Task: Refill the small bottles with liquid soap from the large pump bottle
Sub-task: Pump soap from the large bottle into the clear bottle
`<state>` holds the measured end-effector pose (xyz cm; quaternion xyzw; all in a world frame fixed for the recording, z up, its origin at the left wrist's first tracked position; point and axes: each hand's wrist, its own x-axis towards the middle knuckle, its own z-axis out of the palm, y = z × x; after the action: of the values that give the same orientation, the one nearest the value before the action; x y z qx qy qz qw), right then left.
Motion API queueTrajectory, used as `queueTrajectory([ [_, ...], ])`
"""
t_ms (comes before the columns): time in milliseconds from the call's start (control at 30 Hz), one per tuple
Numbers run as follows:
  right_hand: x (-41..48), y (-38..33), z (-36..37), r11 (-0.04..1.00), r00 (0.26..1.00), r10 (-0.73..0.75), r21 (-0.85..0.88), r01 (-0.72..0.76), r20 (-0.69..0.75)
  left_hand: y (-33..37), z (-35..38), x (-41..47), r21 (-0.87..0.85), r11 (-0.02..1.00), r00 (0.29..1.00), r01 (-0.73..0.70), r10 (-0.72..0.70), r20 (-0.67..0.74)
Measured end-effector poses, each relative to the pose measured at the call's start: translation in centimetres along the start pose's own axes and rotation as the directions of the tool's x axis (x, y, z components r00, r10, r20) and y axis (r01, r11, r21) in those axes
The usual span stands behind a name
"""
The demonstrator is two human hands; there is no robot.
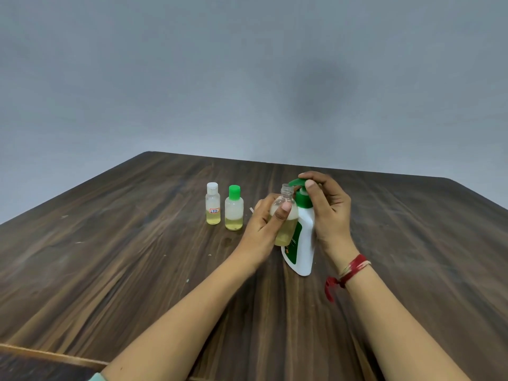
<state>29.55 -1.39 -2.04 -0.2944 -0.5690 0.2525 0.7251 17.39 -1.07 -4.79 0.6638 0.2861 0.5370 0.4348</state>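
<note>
Currently, the left hand (265,224) grips the uncapped small bottle (286,232), with its fingers (284,209) wrapped round the body. It holds the mouth just below the spout of the green pump head (298,183). The right hand (328,207) curls over that pump head. The large pump bottle (303,243) stands upright on the worktop (137,257), right of centre. Keep the small bottle upright and its mouth directly under the spout for each stroke. Press slowly and fully, because a fast stroke would likely throw soap past the narrow neck. The bottle appears roughly half full, so stop below the neck. The white-capped bottle (213,204) and green-capped bottle (234,209) stand to the left, apart from both hands.
</note>
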Motion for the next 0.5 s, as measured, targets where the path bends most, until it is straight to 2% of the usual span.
queueTrajectory([
  [500,0.06,-0.04,-0.03,1.000,1.000,0.014,0.005,-0.014,-0.001,-0.07,-0.01,0.14,-0.005,1.000,1.000,0.001,-0.001,0.000],
])
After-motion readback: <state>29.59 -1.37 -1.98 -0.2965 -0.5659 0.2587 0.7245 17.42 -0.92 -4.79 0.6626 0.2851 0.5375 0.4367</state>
